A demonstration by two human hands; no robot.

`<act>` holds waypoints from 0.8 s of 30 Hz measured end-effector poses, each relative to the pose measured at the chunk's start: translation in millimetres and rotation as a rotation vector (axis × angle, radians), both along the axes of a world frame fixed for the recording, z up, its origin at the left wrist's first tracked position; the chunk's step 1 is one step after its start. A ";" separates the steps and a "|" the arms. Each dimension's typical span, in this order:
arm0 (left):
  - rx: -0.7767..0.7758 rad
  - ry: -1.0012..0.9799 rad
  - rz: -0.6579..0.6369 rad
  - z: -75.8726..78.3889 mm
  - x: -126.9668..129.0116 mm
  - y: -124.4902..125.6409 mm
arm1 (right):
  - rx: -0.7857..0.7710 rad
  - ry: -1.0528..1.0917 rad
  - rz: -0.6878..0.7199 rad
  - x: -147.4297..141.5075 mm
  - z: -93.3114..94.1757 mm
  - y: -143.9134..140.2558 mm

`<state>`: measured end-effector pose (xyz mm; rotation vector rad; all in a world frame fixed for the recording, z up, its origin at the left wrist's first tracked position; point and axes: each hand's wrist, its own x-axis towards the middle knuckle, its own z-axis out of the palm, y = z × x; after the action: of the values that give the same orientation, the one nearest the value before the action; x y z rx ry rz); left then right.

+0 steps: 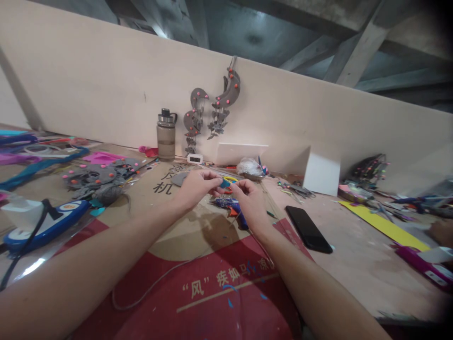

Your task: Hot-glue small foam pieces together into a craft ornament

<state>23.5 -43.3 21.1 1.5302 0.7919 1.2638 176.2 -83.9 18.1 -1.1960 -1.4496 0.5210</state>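
My left hand (200, 186) is closed in a pinch on a small blue piece (225, 183), thin and flat, like felt or paper. Close beside it, my right hand (252, 202) has thumb and fingertips together at the piece's right side; what lies between them is too small to make out. Below both hands, a blue tool resembling a glue gun (242, 221) lies partly hidden behind my right hand. Something yellow (230, 179) shows just behind the fingertips. A grey disc (179, 178) sits partly behind my left hand.
Printed cardboard (198, 278) with blue scraps covers the table. A phone (307, 229) lies to the right. Behind stand a water bottle (166, 137) and a small digital display (195, 159). Grey crescent ornaments (230, 89) hang on the partition. A power strip (46, 226) lies left.
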 end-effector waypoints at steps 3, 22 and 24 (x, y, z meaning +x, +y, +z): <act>0.009 0.004 -0.006 -1.5 -0.2 1.3 | 0.009 0.022 0.004 0.0 -1.1 1.0; -0.078 -0.119 -0.124 -3.5 3.2 -1.4 | -0.104 0.399 0.146 -3.8 -7.7 5.8; -0.099 -0.139 -0.150 -3.8 3.9 -2.3 | -0.111 0.427 0.154 -4.2 -8.0 6.3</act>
<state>27.4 -45.6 17.3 1.3801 0.6293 1.1880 172.0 -77.6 10.1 -0.9872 -1.1592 0.9137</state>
